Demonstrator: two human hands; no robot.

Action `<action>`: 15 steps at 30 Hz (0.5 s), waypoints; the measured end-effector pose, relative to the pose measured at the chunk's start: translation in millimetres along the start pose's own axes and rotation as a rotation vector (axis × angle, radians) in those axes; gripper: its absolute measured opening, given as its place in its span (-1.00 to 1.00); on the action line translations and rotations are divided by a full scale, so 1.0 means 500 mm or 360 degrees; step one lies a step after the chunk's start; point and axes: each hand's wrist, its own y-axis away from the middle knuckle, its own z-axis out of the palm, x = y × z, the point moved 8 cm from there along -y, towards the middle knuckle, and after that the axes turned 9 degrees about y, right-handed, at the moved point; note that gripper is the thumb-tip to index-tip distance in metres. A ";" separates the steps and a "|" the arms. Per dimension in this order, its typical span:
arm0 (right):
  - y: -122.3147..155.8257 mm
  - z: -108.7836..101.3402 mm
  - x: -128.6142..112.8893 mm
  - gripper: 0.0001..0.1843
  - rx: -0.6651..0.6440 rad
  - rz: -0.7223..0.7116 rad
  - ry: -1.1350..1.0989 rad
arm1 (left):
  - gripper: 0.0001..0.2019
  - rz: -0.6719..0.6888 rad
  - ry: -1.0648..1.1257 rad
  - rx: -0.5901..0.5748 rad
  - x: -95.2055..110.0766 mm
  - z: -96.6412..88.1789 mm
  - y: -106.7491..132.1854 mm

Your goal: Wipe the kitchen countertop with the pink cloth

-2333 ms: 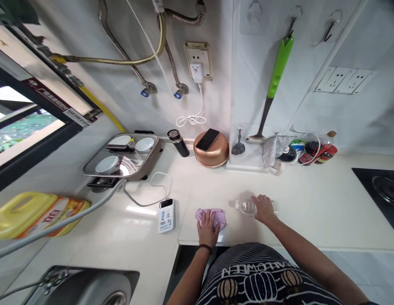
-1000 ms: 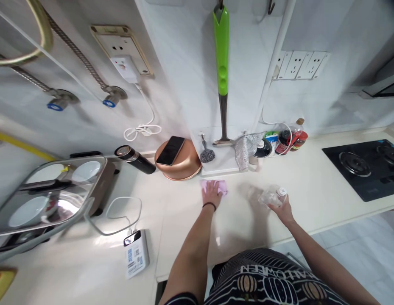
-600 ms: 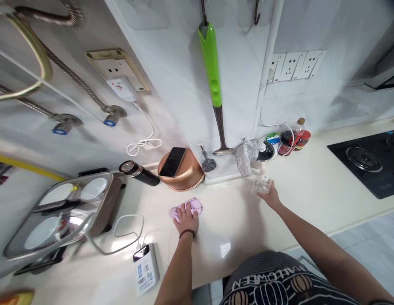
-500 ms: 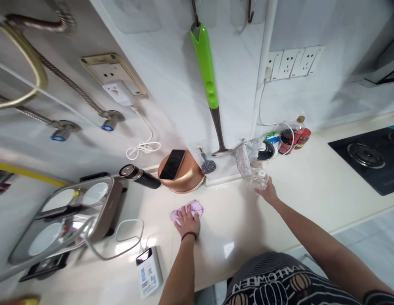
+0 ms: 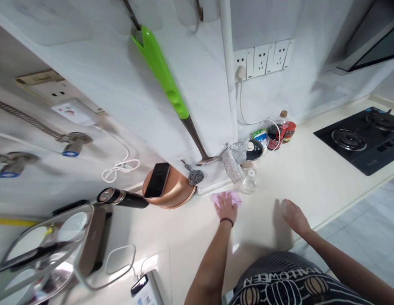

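Note:
My left hand [image 5: 227, 206] lies spread and flat on a pink cloth [image 5: 236, 197], pressing it to the countertop. Just right of the cloth, by the wall corner, stands a small clear glass jar [image 5: 248, 183]. My right hand [image 5: 297, 217] is over the counter to the right of the jar, apart from it. Nothing shows in that hand; its fingers look loosely extended, the tips somewhat blurred. Behind the jar, a silvery mesh cloth [image 5: 232, 163] hangs at the wall corner beside a round glass lid [image 5: 254, 149].
A copper-coloured pot [image 5: 179, 190] bears a phone [image 5: 157, 180]. Left of it are a black flask [image 5: 133, 199], a dish-filled tray [image 5: 85, 245] and a white power bank [image 5: 149, 292]. A green-handled utensil [image 5: 165, 76] hangs above. Sauce bottles [image 5: 275, 135] and a hob [image 5: 359, 135] are rightward.
My left hand has slid the pink cloth rightward, close to the jar. My right hand has let go of the jar and drawn away to the right. The view has turned rightward.

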 end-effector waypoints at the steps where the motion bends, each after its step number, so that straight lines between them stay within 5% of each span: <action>1: 0.011 -0.002 0.019 -0.27 -0.0001 0.0013 0.0066 | -0.27 0.0109 -0.0006 -0.0061 0.041 0.027 -0.006; 4: 0.036 0.003 0.054 -0.30 -0.0026 0.0059 0.0246 | -0.24 0.0346 -0.0025 -0.0186 0.113 0.068 -0.012; 7: 0.057 0.018 0.061 -0.29 -0.0078 0.0035 0.0378 | -0.25 0.0432 -0.0078 -0.0258 0.092 0.049 -0.010; 15: 0.053 0.048 0.056 -0.26 -0.0278 -0.0033 0.0506 | -0.31 0.0004 -0.0194 0.0018 -0.205 -0.146 0.010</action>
